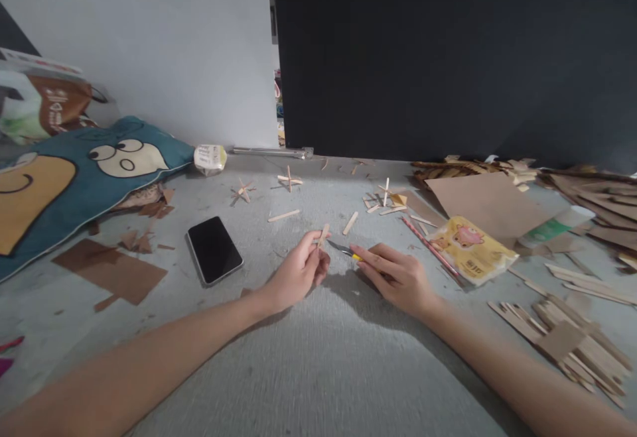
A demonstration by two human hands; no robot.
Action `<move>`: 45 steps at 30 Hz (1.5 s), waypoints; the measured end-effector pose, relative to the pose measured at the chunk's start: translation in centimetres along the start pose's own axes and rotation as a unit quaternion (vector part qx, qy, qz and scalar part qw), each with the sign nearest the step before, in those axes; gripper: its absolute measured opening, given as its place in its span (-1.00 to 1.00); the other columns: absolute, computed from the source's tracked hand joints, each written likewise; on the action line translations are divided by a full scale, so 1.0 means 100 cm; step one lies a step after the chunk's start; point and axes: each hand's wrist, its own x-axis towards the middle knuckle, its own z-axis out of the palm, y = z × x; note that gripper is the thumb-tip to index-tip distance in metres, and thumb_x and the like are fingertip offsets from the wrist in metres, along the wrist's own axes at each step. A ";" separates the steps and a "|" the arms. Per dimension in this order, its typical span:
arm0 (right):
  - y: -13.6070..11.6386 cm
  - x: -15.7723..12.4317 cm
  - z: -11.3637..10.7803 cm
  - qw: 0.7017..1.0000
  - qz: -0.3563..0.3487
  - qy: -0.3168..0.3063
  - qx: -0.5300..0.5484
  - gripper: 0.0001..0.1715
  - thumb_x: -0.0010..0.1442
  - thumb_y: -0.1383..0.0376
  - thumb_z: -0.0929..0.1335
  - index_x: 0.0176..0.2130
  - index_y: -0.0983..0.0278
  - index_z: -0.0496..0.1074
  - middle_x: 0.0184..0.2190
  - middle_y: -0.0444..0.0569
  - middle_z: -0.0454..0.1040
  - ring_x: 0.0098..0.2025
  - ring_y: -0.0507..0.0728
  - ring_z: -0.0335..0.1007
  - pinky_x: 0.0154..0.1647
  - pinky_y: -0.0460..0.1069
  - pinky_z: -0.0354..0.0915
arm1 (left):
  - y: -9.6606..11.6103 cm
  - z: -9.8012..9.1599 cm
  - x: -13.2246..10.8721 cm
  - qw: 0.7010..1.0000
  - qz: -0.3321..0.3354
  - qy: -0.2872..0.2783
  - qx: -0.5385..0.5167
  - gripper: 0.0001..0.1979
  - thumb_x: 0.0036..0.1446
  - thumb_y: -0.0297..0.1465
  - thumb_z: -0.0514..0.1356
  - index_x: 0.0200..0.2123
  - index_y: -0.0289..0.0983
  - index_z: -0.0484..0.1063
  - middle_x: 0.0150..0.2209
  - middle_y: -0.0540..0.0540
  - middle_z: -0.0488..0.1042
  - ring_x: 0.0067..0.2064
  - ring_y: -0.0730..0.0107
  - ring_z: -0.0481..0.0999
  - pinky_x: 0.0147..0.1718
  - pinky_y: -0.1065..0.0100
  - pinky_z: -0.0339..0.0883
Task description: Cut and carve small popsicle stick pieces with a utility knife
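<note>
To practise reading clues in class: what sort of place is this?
Probably a makeshift craft space, perhaps in a home: the heaped wooden sticks and cut brown cardboard suggest handicraft, while the cartoon cushion looks domestic.

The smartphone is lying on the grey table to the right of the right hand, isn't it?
Not quite: the smartphone is on the grey table, but left of the left hand, not right of the right hand; the head view shows it.
</note>
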 end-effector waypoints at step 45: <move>0.001 -0.001 0.001 0.994 0.069 -0.028 -0.082 -0.61 0.50 0.23 0.27 0.08 0.27 0.63 -0.46 -0.06 0.52 -0.55 0.00 0.39 -0.50 -0.11 0.29 | 0.005 0.000 -0.010 0.987 0.077 -0.031 0.139 -0.71 0.47 -0.24 0.03 0.11 -0.22 0.36 -0.41 0.02 0.39 -0.47 0.48 0.34 -0.45 0.40 0.23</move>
